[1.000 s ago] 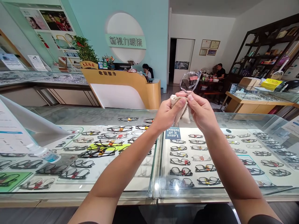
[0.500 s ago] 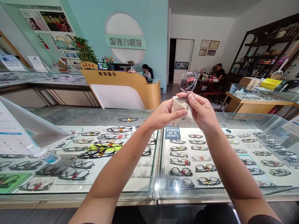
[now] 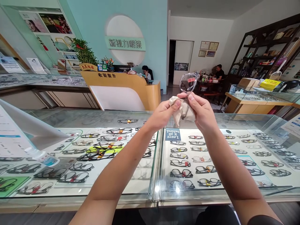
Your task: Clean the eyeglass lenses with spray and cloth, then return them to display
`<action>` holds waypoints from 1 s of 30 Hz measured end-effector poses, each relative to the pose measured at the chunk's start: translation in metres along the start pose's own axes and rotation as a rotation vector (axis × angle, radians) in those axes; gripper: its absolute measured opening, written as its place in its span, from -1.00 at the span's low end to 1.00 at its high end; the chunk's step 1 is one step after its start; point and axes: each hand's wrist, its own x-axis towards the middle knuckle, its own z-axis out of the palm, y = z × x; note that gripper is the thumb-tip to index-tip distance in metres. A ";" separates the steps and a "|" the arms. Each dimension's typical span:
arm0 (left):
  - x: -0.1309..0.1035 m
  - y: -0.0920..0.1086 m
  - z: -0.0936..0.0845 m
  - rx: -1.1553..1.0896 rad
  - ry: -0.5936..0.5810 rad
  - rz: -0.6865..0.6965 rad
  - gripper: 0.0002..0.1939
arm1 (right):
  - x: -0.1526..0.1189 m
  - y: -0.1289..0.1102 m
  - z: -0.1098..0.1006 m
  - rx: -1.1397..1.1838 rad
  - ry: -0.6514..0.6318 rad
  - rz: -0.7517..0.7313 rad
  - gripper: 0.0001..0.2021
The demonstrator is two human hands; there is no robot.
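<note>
Above the glass counter I hold a pair of clear-framed eyeglasses [image 3: 188, 83], turned on end with one lens up and a red sticker on it. My right hand [image 3: 201, 108] pinches the frame near its middle, thumb and fingers closed. A cream cleaning cloth [image 3: 178, 117] with a zigzag edge is bunched in my left hand [image 3: 165, 114], its thumb pressing the cloth beside the lower lens. Part of the cloth hangs down below my fingers. The lower lens shows partly between my two hands.
Beneath my arms, glass display cases [image 3: 161, 175] hold rows of eyeglasses. A white bottle [image 3: 44, 157] and a folded paper sign [image 3: 16, 134] stand at the left. Behind are a reception desk [image 3: 122, 86] and two seated people, with a box-topped counter [image 3: 248, 99] at the right.
My left hand has drawn slightly left with the cloth, which now hangs lower and uncovers more of the lower lens. My right hand still holds the eyeglasses in nearly the same place.
</note>
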 end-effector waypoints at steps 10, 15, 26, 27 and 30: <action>-0.002 0.002 0.011 -0.076 0.044 0.029 -0.39 | 0.000 0.008 0.006 0.013 0.068 -0.021 -0.66; 0.002 -0.004 0.018 -0.037 0.235 0.119 -0.41 | 0.001 0.016 0.011 -0.011 0.005 -0.107 -0.69; 0.002 0.006 0.006 -0.030 0.195 0.039 -0.38 | 0.003 -0.001 -0.005 0.011 0.173 -0.059 -0.70; 0.002 0.006 0.006 -0.024 0.206 0.035 -0.37 | 0.004 -0.002 -0.006 -0.005 0.193 -0.075 -0.70; 0.002 0.007 0.005 0.012 0.210 0.022 -0.35 | 0.005 -0.003 -0.009 -0.036 0.220 -0.098 -0.69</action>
